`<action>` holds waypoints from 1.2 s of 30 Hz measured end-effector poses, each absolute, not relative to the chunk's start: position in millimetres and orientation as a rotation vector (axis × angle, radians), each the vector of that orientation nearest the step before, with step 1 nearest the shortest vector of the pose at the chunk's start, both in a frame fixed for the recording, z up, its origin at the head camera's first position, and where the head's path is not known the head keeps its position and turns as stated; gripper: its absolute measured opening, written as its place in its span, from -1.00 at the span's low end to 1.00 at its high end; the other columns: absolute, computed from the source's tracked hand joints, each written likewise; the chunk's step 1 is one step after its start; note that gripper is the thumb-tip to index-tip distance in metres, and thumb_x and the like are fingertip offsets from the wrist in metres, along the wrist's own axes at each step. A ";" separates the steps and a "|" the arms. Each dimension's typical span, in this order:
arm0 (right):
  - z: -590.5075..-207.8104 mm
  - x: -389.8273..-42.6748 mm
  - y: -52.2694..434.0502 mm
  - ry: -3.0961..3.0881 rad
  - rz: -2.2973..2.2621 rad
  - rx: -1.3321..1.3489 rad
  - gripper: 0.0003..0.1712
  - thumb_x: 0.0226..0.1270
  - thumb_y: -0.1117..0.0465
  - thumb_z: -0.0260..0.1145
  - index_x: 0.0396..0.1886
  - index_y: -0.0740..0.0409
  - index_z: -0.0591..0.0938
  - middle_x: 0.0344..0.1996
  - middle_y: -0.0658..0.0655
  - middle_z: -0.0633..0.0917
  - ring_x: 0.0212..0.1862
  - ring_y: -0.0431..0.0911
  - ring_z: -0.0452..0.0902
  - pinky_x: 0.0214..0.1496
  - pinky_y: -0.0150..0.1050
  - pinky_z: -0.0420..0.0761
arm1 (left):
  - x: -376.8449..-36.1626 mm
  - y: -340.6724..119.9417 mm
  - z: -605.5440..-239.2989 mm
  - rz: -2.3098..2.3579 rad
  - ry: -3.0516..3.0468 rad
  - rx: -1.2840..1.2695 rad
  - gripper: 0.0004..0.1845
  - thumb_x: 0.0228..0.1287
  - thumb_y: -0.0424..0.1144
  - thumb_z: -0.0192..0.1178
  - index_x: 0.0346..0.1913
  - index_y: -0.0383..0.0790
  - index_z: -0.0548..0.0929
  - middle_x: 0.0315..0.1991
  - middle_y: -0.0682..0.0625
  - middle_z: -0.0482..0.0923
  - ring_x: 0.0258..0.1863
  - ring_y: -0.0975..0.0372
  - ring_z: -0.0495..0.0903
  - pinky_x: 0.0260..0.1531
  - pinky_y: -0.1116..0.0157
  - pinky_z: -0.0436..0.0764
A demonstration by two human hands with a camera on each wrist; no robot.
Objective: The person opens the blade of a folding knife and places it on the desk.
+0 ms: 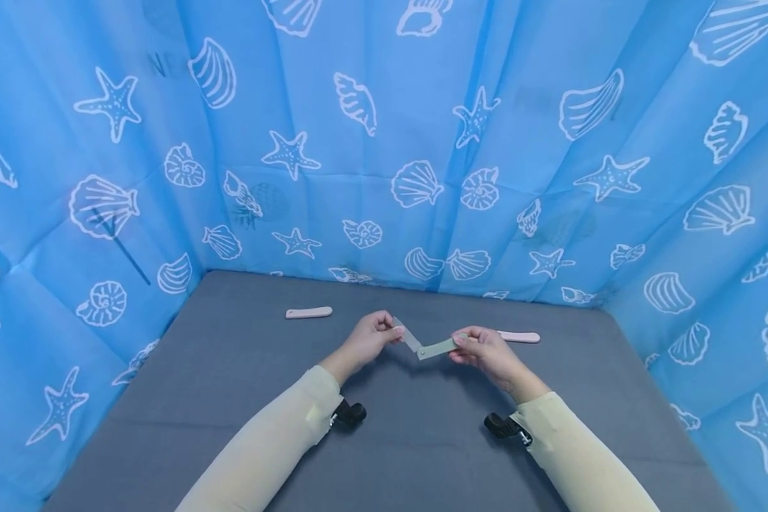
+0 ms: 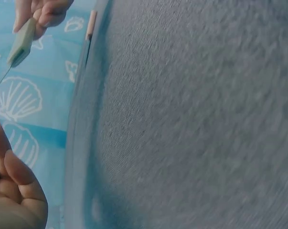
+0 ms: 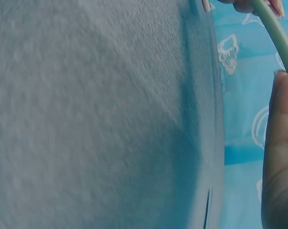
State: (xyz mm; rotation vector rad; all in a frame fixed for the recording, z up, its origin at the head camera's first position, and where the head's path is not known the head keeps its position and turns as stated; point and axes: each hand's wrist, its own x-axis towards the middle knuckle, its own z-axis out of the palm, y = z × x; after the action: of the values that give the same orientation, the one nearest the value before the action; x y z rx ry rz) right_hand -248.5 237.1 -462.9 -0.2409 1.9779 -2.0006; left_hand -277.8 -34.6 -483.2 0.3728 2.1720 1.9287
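Observation:
A folding knife with a pale green handle [image 1: 436, 348] is held above the table between both hands, partly unfolded into a wide V. Its thin grey blade [image 1: 407, 336] points up and left, where my left hand [image 1: 366, 340] pinches it near the tip. My right hand [image 1: 490, 357] holds the far end of the handle between thumb and fingers. In the left wrist view the green handle [image 2: 21, 44] tilts down toward the left hand [image 2: 15, 186]. The right wrist view shows the handle [image 3: 277, 36] rising from the right thumb [image 3: 283, 105].
Two pink folded knives lie on the grey table [image 1: 416, 455]: one pink knife [image 1: 308, 313] left of the left hand, the other pink knife [image 1: 520, 337] just behind the right hand. A blue curtain [image 1: 371, 171] with white shells and starfish encloses the table's back and sides.

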 end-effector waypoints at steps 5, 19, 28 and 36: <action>-462.9 -248.3 232.0 1.939 -2.101 -0.166 -0.73 0.56 0.36 0.11 -0.01 0.59 0.47 -0.35 0.11 0.73 -0.29 -0.20 0.70 -0.14 -0.35 0.67 | -274.0 -31.7 -485.5 2.057 2.124 0.250 -0.79 0.46 -0.24 0.21 -0.34 -0.21 0.47 -0.30 -0.04 0.71 -0.14 -0.05 0.66 -0.04 -0.04 0.55; -463.8 -242.9 214.3 1.866 -2.368 0.128 -0.83 0.56 0.37 0.11 -0.08 0.43 0.57 -0.38 0.09 0.73 -0.32 -0.20 0.70 -0.13 -0.35 0.67 | -265.0 -21.0 -489.5 2.351 1.967 -0.042 -0.77 0.44 -0.20 0.24 -0.36 -0.16 0.46 -0.33 0.00 0.74 -0.03 -0.15 0.62 -0.15 0.13 0.47; -464.9 -244.0 200.3 1.732 -2.503 0.321 -0.84 0.59 0.32 0.08 -0.03 0.35 0.48 -0.41 0.01 0.69 -0.32 -0.22 0.68 -0.11 -0.40 0.64 | -257.9 -0.8 -489.5 2.635 1.840 -0.257 -0.81 0.41 -0.27 0.26 -0.37 -0.17 0.50 -0.42 0.06 0.70 -0.21 -0.02 0.66 -0.21 0.17 0.45; -469.6 -247.2 200.6 1.682 -2.536 0.290 -0.88 0.58 0.29 0.10 -0.09 0.26 0.54 -0.40 0.03 0.70 -0.31 -0.22 0.69 -0.13 -0.41 0.65 | -257.0 3.0 -489.1 2.679 1.790 -0.346 -0.80 0.42 -0.22 0.26 -0.36 -0.15 0.50 -0.31 -0.10 0.72 -0.20 -0.02 0.62 -0.18 0.17 0.44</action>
State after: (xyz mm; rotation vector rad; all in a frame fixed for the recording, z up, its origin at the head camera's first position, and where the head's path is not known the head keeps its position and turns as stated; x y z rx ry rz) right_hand -247.2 200.6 -469.6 0.2899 1.6817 -2.5357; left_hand -257.0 3.0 -489.1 -0.3465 1.7904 2.6795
